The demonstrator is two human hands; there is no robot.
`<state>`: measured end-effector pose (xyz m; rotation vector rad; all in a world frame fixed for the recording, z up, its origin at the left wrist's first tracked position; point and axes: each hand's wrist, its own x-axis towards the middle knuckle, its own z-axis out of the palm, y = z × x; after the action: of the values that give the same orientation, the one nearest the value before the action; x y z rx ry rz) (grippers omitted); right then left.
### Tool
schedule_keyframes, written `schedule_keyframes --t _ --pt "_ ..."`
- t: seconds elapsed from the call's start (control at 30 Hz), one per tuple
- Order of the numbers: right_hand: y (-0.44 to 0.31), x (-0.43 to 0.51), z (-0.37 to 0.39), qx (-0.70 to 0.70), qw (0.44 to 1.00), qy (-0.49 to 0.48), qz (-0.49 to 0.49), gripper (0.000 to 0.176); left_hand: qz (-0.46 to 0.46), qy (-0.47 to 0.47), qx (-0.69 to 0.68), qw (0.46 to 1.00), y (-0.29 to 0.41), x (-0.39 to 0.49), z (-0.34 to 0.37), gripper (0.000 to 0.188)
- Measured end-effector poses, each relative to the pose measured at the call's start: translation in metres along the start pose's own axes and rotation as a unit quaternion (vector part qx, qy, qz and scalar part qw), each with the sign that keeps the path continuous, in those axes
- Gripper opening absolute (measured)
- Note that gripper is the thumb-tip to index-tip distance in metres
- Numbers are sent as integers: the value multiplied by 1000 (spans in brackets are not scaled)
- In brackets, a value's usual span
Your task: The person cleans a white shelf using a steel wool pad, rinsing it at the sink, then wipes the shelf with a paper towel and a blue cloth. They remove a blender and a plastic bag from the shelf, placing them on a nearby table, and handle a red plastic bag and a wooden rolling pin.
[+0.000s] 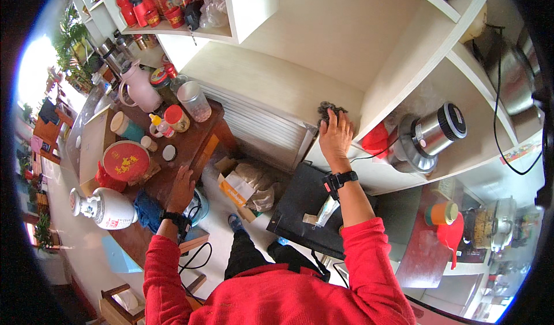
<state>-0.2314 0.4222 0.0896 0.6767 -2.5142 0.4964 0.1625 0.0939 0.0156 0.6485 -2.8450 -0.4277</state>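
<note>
My right hand (336, 136) presses a dark grey cloth (330, 110) onto the pale shelf board (277, 80), close to its right corner by an upright panel. On the edge of the brown wooden table (201, 149) rests my left hand (181, 191), fingers spread, with nothing seen in it. A blue cloth (149, 210) lies just left of that hand, beside a white patterned vase (106, 208) on its side. Nearby on the table are a round red tin (126, 160), a white lid (169, 152), a red-lidded jar (176, 118) and a clear jar (194, 101).
A pink jug (140, 87) stands farther back on the table. Below the shelf, an open cardboard box (237, 191) sits on the floor near a black cabinet top (298, 210). To the right, a steel-and-black appliance (433, 134) with a cord occupies a shelf compartment. Red ornaments (125, 6) fill the upper-left compartment.
</note>
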Motion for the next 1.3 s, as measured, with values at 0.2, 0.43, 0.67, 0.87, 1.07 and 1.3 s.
schedule_keyframes --t 0.2,0.43,0.67,0.87,1.07,1.3 --pt "-62 16 21 33 997 -43 -49 46 90 32 29 995 -19 34 7 48" --pt "-112 53 67 24 993 -81 -80 44 82 19 26 996 -36 60 14 60" --pt "9 59 26 -121 986 -53 99 40 76 -34 72 994 -45 73 17 62" --pt "-85 21 59 -87 996 12 -34 43 62 -50 82 993 -43 75 16 59" --pt "-48 15 -12 -108 968 -108 198 45 82 -34 88 992 -45 77 17 59" --pt "-89 2 23 -41 993 -83 72 45 52 -44 83 994 -43 77 17 58"
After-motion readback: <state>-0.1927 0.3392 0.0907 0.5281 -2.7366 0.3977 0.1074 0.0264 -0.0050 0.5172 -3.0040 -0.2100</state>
